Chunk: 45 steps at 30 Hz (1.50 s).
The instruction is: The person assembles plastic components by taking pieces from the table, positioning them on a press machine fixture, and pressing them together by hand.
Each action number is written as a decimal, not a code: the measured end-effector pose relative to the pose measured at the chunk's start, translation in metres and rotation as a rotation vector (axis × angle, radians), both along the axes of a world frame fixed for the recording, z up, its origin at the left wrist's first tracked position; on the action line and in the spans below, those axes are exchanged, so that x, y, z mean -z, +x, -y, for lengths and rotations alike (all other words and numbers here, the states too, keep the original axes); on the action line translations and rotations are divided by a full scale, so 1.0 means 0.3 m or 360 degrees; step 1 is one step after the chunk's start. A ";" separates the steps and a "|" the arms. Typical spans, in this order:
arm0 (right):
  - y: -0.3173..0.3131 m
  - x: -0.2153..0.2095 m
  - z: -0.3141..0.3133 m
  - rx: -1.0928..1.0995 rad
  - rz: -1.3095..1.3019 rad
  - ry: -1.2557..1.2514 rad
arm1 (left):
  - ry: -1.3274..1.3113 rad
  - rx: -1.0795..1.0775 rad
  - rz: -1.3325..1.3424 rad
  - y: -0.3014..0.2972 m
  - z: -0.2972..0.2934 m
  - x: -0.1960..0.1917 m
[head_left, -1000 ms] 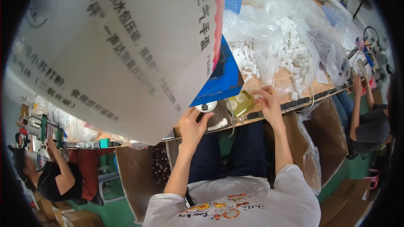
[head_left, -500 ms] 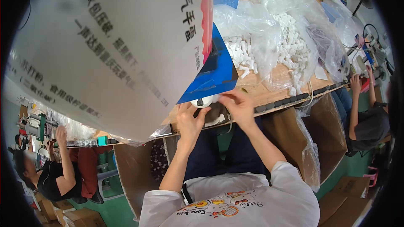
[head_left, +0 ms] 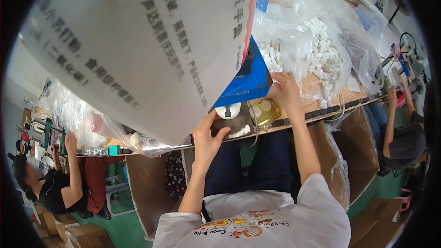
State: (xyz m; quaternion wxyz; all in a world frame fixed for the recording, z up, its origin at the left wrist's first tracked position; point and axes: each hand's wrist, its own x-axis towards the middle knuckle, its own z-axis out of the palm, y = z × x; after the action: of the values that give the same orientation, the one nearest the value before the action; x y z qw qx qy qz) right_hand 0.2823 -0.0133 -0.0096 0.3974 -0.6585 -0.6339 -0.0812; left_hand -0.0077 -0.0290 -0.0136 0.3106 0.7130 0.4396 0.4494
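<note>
My left hand [head_left: 209, 137] is open at the front of a blue machine [head_left: 250, 81], its thumb and index finger apart. Between that hand and the machine is a white round part [head_left: 228, 111] with a dark stud in front, above a dark base plate [head_left: 236, 126]. My right hand [head_left: 286, 93] is raised at the machine's right side, beside a heap of small white plastic pieces [head_left: 270, 55]. Its fingers are bent and their tips partly hidden, so any hold cannot be made out. A yellowish dish [head_left: 266, 111] with pale round things in it lies between my hands.
A large printed white sheet [head_left: 151, 64] hangs close, covering the upper left and part of the machine. Clear plastic bags [head_left: 303, 0] and more white pieces [head_left: 324, 59] cover the bench. Cardboard boxes [head_left: 349, 142] stand below its edge. People work at left [head_left: 62, 188] and right [head_left: 399, 133].
My right hand has left the white round part and moved right and up toward the heap, uncovering the yellowish dish. My left hand stays by the machine, with thumb and finger wider apart.
</note>
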 end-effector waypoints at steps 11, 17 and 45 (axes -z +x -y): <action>0.008 0.097 -0.007 -0.0215 -0.0375 -0.0432 | -0.0133 -0.0110 0.0210 0.086 -0.016 0.004; -0.347 0.025 0.070 -0.0749 -0.1822 -0.0193 | -0.0010 -0.0367 0.0377 0.062 -0.011 -0.065; 0.293 0.156 0.005 0.0591 -0.0681 0.0329 | -0.0277 -0.0056 0.0337 -0.139 -0.271 0.017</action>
State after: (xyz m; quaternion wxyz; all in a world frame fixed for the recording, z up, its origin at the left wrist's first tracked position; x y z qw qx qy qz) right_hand 0.3703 -0.0148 -0.0564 0.5654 -0.7213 -0.3929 -0.0760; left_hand -0.0494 0.0522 -0.0188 0.4080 0.6241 0.4541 0.4878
